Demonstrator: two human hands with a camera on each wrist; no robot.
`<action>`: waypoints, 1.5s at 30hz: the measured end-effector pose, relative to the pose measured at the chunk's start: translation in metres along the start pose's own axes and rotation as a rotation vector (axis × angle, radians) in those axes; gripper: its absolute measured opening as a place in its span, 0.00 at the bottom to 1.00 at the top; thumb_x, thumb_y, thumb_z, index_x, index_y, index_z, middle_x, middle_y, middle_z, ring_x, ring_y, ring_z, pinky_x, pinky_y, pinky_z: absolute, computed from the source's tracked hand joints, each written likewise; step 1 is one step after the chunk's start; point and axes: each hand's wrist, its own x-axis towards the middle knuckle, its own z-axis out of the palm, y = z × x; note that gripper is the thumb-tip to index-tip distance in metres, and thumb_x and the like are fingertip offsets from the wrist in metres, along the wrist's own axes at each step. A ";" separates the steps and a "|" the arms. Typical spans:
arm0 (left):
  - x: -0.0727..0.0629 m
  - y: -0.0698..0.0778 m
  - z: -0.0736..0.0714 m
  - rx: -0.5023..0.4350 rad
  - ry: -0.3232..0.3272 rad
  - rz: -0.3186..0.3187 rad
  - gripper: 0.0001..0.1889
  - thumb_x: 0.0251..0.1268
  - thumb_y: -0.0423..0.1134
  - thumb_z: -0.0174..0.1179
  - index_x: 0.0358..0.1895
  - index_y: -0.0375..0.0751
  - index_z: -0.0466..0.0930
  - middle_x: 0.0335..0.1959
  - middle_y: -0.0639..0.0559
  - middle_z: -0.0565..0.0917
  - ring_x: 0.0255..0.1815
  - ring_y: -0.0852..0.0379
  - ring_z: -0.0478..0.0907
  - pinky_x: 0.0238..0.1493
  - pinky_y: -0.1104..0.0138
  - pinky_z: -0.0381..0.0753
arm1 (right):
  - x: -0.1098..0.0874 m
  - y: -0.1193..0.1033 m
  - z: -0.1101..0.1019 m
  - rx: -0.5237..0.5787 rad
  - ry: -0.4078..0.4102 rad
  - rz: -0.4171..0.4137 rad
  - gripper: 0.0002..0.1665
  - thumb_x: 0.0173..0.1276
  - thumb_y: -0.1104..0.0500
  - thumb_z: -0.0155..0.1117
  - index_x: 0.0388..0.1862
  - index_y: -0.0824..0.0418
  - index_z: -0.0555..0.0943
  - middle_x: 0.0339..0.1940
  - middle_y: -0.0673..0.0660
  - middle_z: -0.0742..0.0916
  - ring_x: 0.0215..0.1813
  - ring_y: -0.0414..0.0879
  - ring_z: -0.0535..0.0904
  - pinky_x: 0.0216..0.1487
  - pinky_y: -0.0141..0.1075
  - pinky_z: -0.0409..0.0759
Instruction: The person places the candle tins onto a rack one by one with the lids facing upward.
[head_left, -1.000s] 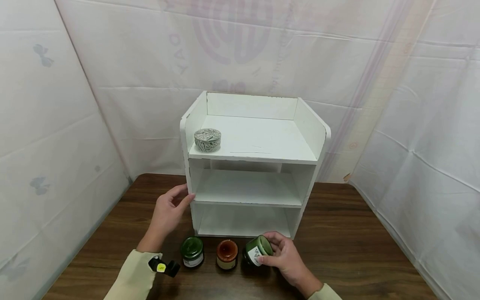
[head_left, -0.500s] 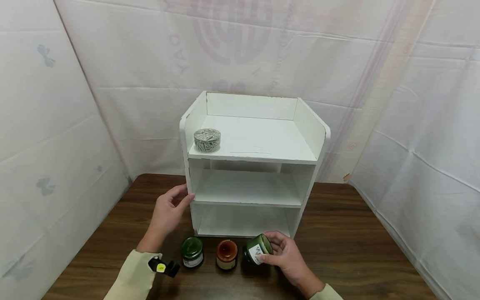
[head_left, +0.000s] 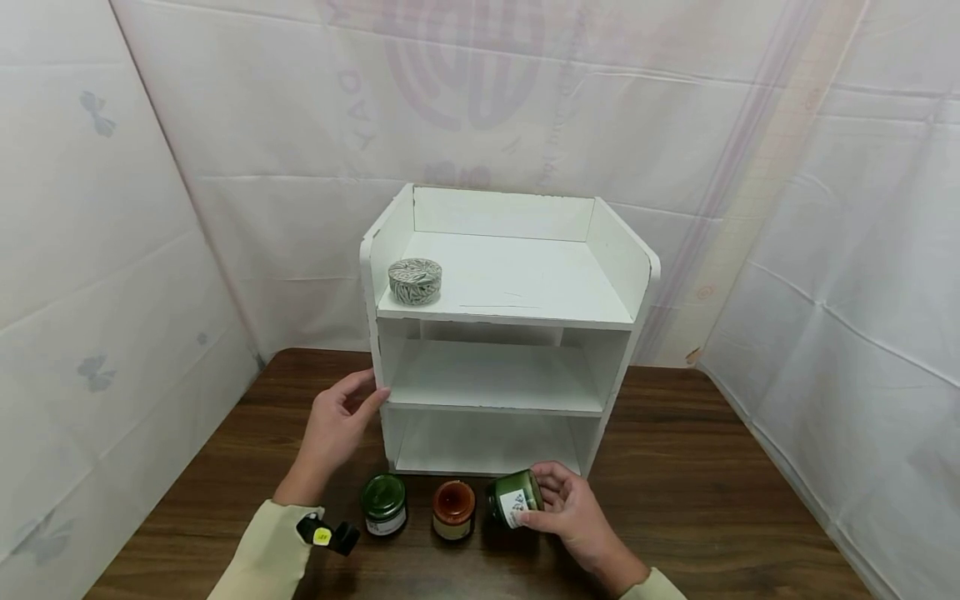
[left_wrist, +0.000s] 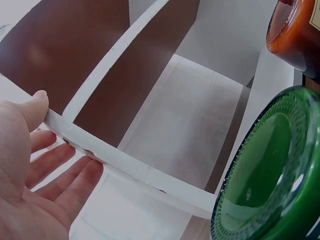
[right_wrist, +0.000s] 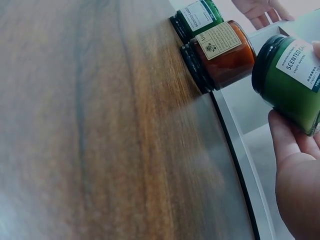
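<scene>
In the head view, my right hand (head_left: 577,521) grips a green scented candle jar (head_left: 517,500) between thumb and fingers. The jar is tilted onto its side, with its black lid (right_wrist: 267,65) toward the left and its white label showing. My left hand (head_left: 337,421) holds the left side panel of a white shelf unit (head_left: 504,318), thumb on the front edge and fingers on the outer face. Left of the held jar, an orange candle jar (head_left: 453,500) and another green candle jar (head_left: 384,498) stand lid-down on the table, in front of the shelf.
A round tin with a grey-white leaf pattern (head_left: 415,281) sits at the left of the top shelf. The shelf unit stands on a dark wooden table (head_left: 697,492). White sheets (head_left: 840,208) hang behind and at both sides.
The green jar in my right hand has tipped further onto its side, its base turning to the right and its label coming round. My left hand and the other jars have stayed in place.
</scene>
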 end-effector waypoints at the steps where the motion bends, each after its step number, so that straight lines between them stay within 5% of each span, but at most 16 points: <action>1: 0.000 0.000 0.000 0.001 0.000 0.000 0.21 0.74 0.47 0.64 0.64 0.41 0.81 0.59 0.43 0.86 0.49 0.77 0.78 0.49 0.80 0.78 | 0.000 0.000 0.000 0.005 -0.002 -0.002 0.31 0.56 0.71 0.77 0.56 0.68 0.71 0.49 0.48 0.86 0.50 0.39 0.84 0.52 0.31 0.84; 11: 0.000 -0.001 0.001 -0.010 -0.009 -0.010 0.22 0.74 0.47 0.63 0.64 0.41 0.81 0.60 0.42 0.86 0.58 0.50 0.83 0.49 0.82 0.76 | 0.001 0.001 0.003 0.052 -0.017 -0.021 0.30 0.55 0.73 0.75 0.53 0.65 0.71 0.49 0.49 0.86 0.50 0.40 0.84 0.51 0.33 0.84; 24: 0.000 0.000 0.000 -0.004 -0.005 -0.006 0.22 0.73 0.48 0.64 0.64 0.41 0.81 0.59 0.43 0.86 0.52 0.71 0.80 0.50 0.82 0.76 | 0.000 -0.006 0.003 0.008 0.012 -0.020 0.38 0.58 0.71 0.75 0.61 0.88 0.67 0.50 0.52 0.87 0.51 0.40 0.85 0.53 0.31 0.84; 45: 0.000 0.001 -0.001 0.003 -0.004 0.005 0.21 0.74 0.47 0.64 0.63 0.41 0.82 0.60 0.43 0.86 0.49 0.77 0.78 0.49 0.81 0.77 | -0.002 -0.004 0.001 0.103 -0.029 -0.002 0.31 0.62 0.71 0.72 0.61 0.73 0.71 0.53 0.52 0.86 0.53 0.44 0.85 0.48 0.35 0.86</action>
